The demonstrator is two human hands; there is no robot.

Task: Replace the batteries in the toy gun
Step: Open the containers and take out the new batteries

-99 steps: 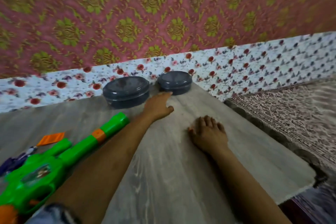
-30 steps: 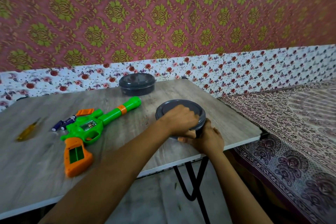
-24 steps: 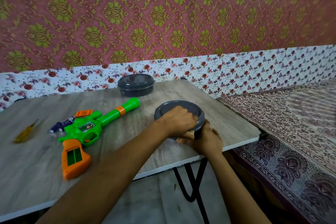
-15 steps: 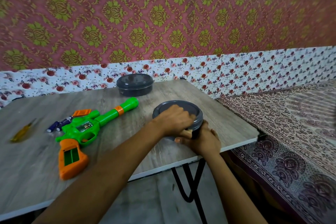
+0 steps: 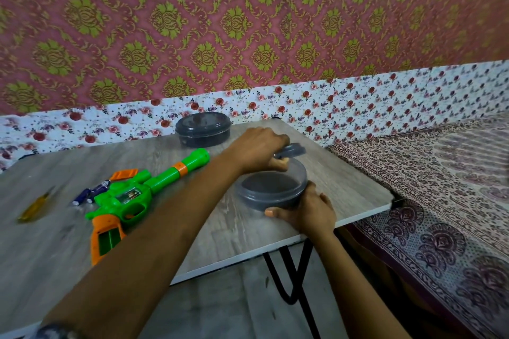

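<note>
grey wood-grain worktop (image 5: 55,256): bare board across the near left. The right corner stands just beside the bed, and the near edge runs under the right hand.
bed with a maroon-patterned cover (image 5: 440,187): along the right side.
green and orange plastic toy gun (image 5: 124,199): flat on the worktop left of centre, barrel pointing to the far right, open slot in the orange grip facing up.
left hand (image 5: 256,150): fingers curled, pinching a round grey lid (image 5: 293,149) held clear above the open tub's far rim.
right hand (image 5: 311,210): wrapped round the near wall of the open round grey plastic tub (image 5: 264,199), close to the near edge. I cannot tell what is inside.
lidded grey tub (image 5: 202,129): at the far edge.
yellow-handled screwdriver (image 5: 34,205): far left, apart.
blue batteries (image 5: 92,192): just beside the gun's left side.
</note>
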